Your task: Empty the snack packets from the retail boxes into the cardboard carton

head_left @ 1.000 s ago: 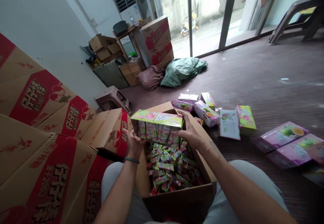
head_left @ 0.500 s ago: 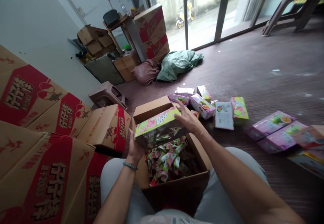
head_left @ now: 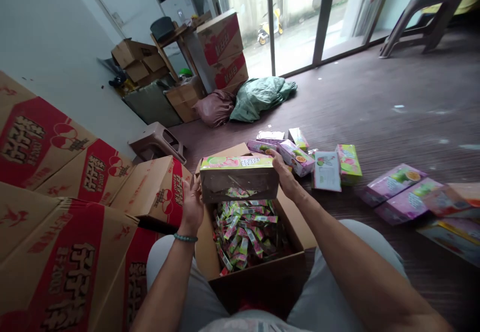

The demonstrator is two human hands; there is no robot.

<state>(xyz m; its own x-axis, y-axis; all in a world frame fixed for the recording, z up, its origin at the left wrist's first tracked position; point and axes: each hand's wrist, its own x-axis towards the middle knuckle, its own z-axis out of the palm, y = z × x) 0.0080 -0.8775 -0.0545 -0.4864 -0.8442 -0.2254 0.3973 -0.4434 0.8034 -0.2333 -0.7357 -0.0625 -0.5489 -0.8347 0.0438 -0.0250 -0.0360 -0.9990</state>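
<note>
Between my two hands I hold a green and pink candy box (head_left: 240, 179) over an open cardboard carton (head_left: 300, 222). Its open side faces me, showing a dark inside with a few wrapped pieces at the bottom edge. My left hand (head_left: 192, 204) grips the box's left end, and my right hand (head_left: 284, 174) its right end. Below it, the carton holds a heap of small green and pink wrapped candies (head_left: 245, 232). The carton sits between my knees.
Purple candy boxes (head_left: 407, 189), a green box (head_left: 348, 163) and others lie on the floor to the right. Large printed cartons (head_left: 56, 257) are stacked at left, near a plastic stool (head_left: 157, 142). Green (head_left: 262, 97) and brown sacks (head_left: 215, 107) lie ahead.
The candy box has been tilted and levelled, so its open side now faces me. My right hand has moved down to its right end. More candies show in the carton.
</note>
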